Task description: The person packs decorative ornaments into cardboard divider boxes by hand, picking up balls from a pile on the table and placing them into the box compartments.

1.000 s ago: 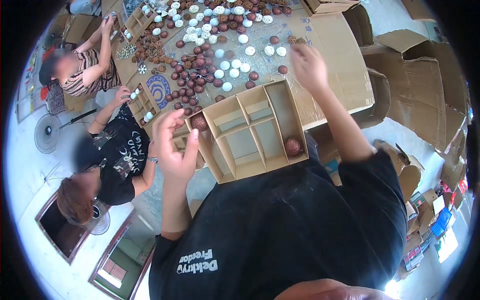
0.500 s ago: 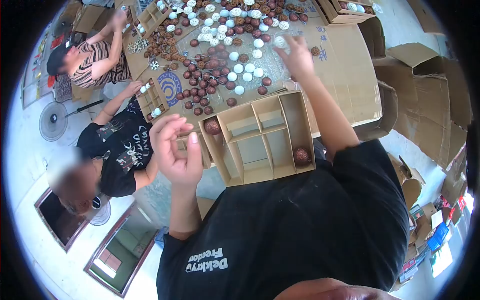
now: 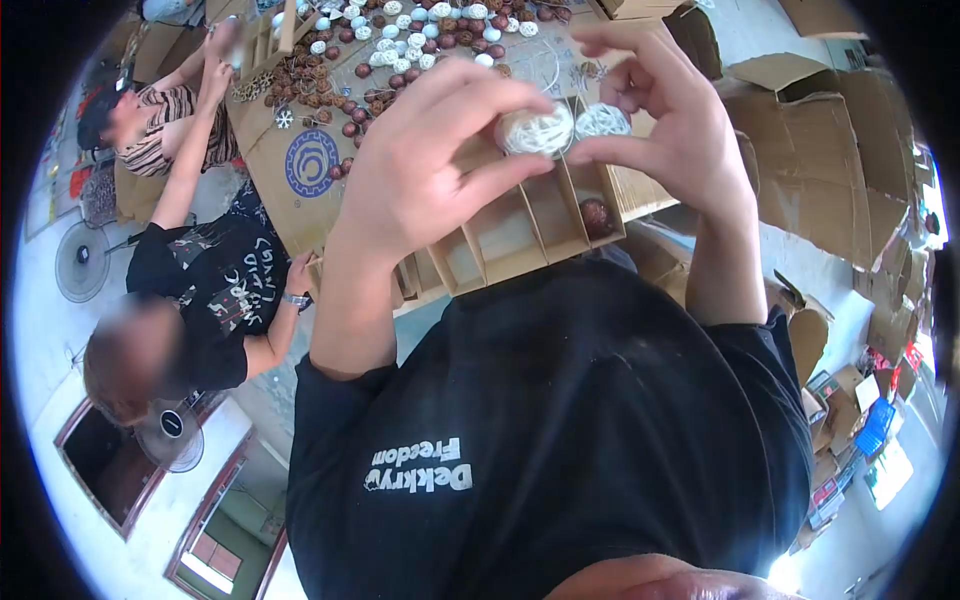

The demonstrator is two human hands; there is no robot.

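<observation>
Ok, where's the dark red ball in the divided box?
In the head view, the dark red ball sits in the divided box, at the near end of its rightmost compartment, below the right hand.

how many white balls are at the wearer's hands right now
2: one white ball in the left hand, another in the right hand; others may be hidden.

A loose black T-shirt (image 3: 600,420) with short sleeves covers the torso, softly creased across the upper front. On its left side sit two lines of chunky white lettering (image 3: 425,465), "Freedom" and what looks like "Dekkry", its end hard to read. The left sleeve (image 3: 345,405) and right sleeve (image 3: 772,395) are black; the left hand (image 3: 410,165) and right hand (image 3: 685,130) are bare
</observation>
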